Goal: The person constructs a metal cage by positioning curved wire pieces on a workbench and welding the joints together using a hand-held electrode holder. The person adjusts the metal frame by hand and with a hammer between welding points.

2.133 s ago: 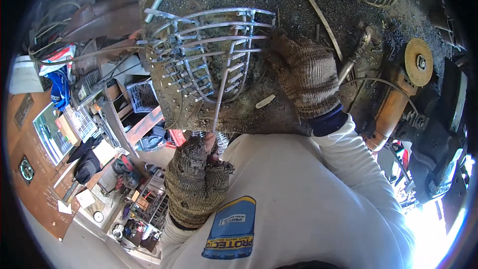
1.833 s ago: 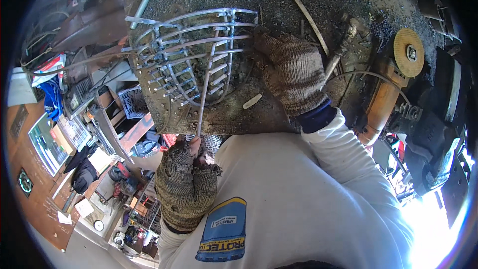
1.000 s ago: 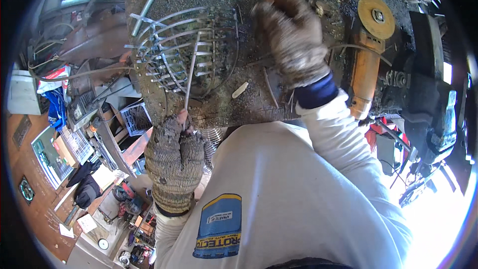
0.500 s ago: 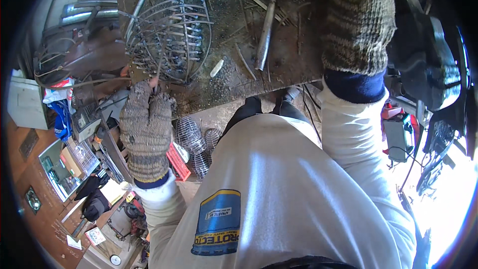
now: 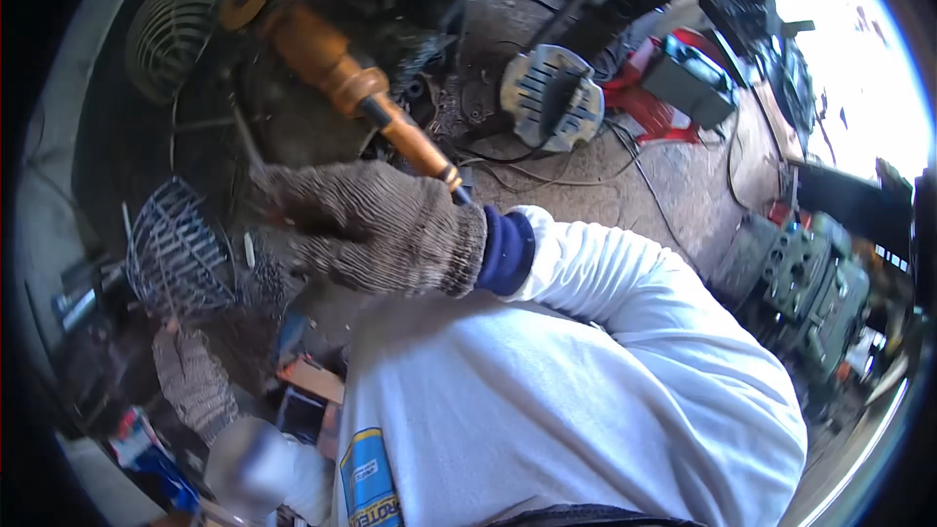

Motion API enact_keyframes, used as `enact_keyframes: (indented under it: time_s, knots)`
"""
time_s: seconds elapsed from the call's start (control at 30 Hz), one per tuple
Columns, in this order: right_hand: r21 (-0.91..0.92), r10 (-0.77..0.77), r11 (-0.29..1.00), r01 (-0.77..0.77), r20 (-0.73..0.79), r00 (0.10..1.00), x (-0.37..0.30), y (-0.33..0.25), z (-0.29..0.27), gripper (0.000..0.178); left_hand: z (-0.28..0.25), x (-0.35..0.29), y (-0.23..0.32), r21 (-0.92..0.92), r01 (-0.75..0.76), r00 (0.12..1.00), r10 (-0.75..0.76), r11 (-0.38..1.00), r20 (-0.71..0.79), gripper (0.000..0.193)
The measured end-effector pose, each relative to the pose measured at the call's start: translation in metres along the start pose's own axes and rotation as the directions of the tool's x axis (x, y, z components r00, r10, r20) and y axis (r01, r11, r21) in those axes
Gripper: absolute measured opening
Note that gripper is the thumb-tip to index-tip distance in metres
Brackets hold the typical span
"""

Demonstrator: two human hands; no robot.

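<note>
My left hand (image 5: pixel 195 376), in a brown knitted glove, is at the lower left beside a dome-shaped frame of welded metal bars (image 5: pixel 181 249). Its fingers are closed on a thin rod (image 5: pixel 169 293) that runs up against the frame. My right hand (image 5: pixel 386 224), gloved the same way, is stretched leftward over the bench. Blur smears its fingertips, so I cannot tell whether they hold anything. Right by them stands out a grey metal tube (image 5: pixel 244 129). Beyond the right hand is an orange angle grinder (image 5: pixel 332 63) with a disc.
A white piece like chalk (image 5: pixel 250 250) lies beside the frame. A round barred guard (image 5: pixel 176 34) sits at the far left. A slotted pale disc (image 5: pixel 552 98), a red and grey machine (image 5: pixel 683 88) and loose cables (image 5: pixel 639 171) lie right of the grinder.
The view has swung to the right, bringing the grinder and machines into sight. My right hand has come from the upper right across to the tube; my left stays by the barred frame.
</note>
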State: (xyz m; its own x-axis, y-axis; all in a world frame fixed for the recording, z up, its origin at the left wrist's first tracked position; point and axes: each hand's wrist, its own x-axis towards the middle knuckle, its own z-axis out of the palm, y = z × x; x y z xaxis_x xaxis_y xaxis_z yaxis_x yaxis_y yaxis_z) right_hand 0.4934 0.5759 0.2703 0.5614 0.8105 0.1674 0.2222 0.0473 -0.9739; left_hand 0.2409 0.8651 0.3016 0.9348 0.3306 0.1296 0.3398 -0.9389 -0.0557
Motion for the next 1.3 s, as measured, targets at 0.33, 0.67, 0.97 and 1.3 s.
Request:
enact_keyframes:
  time_s: [0.33, 0.67, 0.97, 1.3]
  knots:
    - [0.502, 0.289, 0.842, 0.2, -0.731, 0.619, -0.125, 0.094, -0.015, 0.039, 0.005, 0.019, 0.004, -0.244, 0.414, 0.908, -0.378, 0.877, 0.182, 0.042]
    - [0.49, 0.673, 0.567, -0.662, -0.739, 0.03, -0.262, 0.293, -0.055, 0.037, 0.002, 0.024, 0.0, -0.29, 0.428, 0.901, -0.378, 0.856, 0.214, 0.044]
    - [-0.47, -0.145, 0.491, -0.734, -0.875, 0.463, -0.229, 0.385, -0.173, 0.021, -0.005, 0.009, 0.02, -0.445, 0.568, 0.819, -0.528, 0.693, 0.223, 0.036]
    - [-0.236, 0.429, 0.13, -0.963, -0.862, 0.269, -0.214, 0.463, -0.192, 0.018, -0.014, 0.021, 0.041, -0.347, 0.548, 0.832, -0.537, 0.761, 0.138, 0.02]
